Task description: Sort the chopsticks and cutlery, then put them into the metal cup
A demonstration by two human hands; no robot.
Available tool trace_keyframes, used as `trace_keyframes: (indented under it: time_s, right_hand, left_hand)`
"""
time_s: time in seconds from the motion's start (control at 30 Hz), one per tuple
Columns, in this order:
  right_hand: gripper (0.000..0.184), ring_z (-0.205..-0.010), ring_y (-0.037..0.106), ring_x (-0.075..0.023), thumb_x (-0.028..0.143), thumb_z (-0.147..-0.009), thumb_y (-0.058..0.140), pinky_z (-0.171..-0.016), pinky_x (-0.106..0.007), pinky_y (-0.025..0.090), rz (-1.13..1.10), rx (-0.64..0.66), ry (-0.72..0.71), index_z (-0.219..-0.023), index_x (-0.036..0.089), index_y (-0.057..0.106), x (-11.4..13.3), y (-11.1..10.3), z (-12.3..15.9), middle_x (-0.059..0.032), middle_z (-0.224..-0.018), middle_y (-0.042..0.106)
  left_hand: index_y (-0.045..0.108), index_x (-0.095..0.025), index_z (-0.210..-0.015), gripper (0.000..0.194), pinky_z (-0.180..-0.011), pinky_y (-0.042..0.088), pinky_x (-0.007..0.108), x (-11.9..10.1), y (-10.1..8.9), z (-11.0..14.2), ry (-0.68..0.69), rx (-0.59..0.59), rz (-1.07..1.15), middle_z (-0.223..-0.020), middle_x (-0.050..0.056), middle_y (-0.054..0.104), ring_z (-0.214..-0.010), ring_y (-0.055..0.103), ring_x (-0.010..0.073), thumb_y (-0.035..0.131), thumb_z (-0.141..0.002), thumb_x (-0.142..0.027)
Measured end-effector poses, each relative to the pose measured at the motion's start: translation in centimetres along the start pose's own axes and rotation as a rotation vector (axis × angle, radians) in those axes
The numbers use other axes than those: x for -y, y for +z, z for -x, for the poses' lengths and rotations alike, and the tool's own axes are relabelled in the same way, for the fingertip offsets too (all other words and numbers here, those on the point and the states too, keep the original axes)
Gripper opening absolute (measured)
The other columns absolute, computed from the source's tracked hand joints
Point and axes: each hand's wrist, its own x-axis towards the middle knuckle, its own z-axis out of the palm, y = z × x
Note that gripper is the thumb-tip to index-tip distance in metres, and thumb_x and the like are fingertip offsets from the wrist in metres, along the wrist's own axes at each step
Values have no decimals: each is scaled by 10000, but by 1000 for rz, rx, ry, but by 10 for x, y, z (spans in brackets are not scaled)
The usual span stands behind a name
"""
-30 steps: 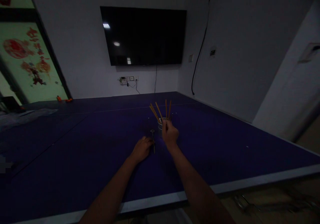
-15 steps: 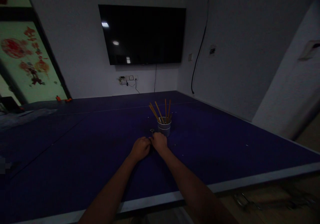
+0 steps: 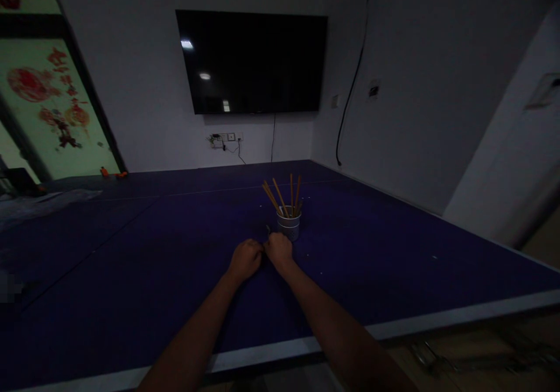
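Observation:
A small white cup [image 3: 289, 226] stands on the dark blue table [image 3: 131, 275] and holds several wooden sticks [image 3: 282, 195] that lean apart. Just in front of it my left hand [image 3: 245, 259] and my right hand [image 3: 279, 249] rest side by side on the table, both with fingers curled. They meet over a thin metal object [image 3: 267, 229] whose tip barely shows between them. The room is dim, and I cannot make out which hand grips it.
A black TV [image 3: 254, 62] hangs on the far wall above a socket with cables [image 3: 223, 139]. The table's pale near edge [image 3: 394, 328] runs across the bottom. A decorated glass door [image 3: 52, 106] is at the left, and a cable [image 3: 350, 88] hangs on the right wall.
My right hand came down from the cup to the table beside my left hand. The thin metal object that stood clear between them is now mostly covered by both hands.

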Motion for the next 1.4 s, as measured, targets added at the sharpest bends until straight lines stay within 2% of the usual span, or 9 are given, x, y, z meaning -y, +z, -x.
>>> trace_keyframes:
  time_s: [0.23,0.43,0.6,0.73,0.87,1.0,1.17,1.27,1.4]
  right_hand:
    - [247,-851,661,-218,248,-836,470,-701,-256,457,-27,-35,-72,-889,169,697,2,-4,0,-127,-900,702]
    - [274,-823,653,-166,278,-885,421,-711,-214,433,-177,-149,-203,-923,216,685,5,-9,5,-54,-867,712]
    - [289,-836,649,-151,282,-903,405,-768,-223,453,-447,-421,-255,-1001,194,663,5,-2,6,-55,-936,707]
    - [303,-739,658,-167,324,-900,411,-711,-261,496,-637,-639,-298,-945,171,668,4,3,4,-65,-849,710]
    - [320,-812,658,-168,288,-918,374,-747,-279,516,-702,-693,-410,-1083,186,628,3,5,1,-64,-953,698]
    - [399,-909,635,-158,199,-915,348,-808,-282,517,-618,-701,-518,-1282,222,505,0,9,-3,-64,-1074,657]
    - [375,-972,608,-149,154,-915,374,-842,-266,505,-452,-733,-668,-1207,262,583,-6,14,-10,-66,-1065,641]
    - [331,-958,612,-166,186,-916,421,-848,-290,499,-449,-842,-647,-1189,237,600,-13,11,-13,-83,-1012,654]
    - [330,-951,616,-173,249,-939,376,-831,-310,496,-574,-985,-517,-1179,205,598,-26,-3,-19,-91,-1013,661]
  left_hand:
    - [632,-194,-784,228,-739,449,308,0,-2,1,-121,-99,-39,-805,57,657,-795,580,182,426,-762,-98]
    - [592,-184,-751,162,-672,436,299,-1,-2,0,-222,-175,-24,-744,57,639,-733,573,180,442,-810,-195]
    - [568,-179,-739,142,-675,430,302,-4,-1,-2,-118,-190,27,-726,56,624,-709,560,175,462,-818,-231]
    - [548,-181,-763,187,-669,422,296,-6,0,-2,-81,-241,40,-725,51,602,-706,551,169,411,-863,-261]
    - [498,-186,-729,253,-636,409,282,-8,1,-2,-99,-292,46,-696,45,570,-672,528,161,333,-900,-272]
    - [475,-194,-726,279,-613,396,271,-9,1,0,-88,-329,68,-683,33,547,-655,513,153,288,-915,-279]
    - [457,-200,-715,307,-624,394,277,-11,-1,2,-55,-390,66,-672,32,523,-659,497,155,249,-923,-293]
    - [478,-194,-754,314,-649,408,285,-13,-5,5,31,-410,112,-702,43,537,-689,505,159,237,-924,-303]
    - [511,-176,-840,316,-686,426,296,-14,-9,9,84,-487,98,-773,65,565,-761,529,174,251,-919,-339]
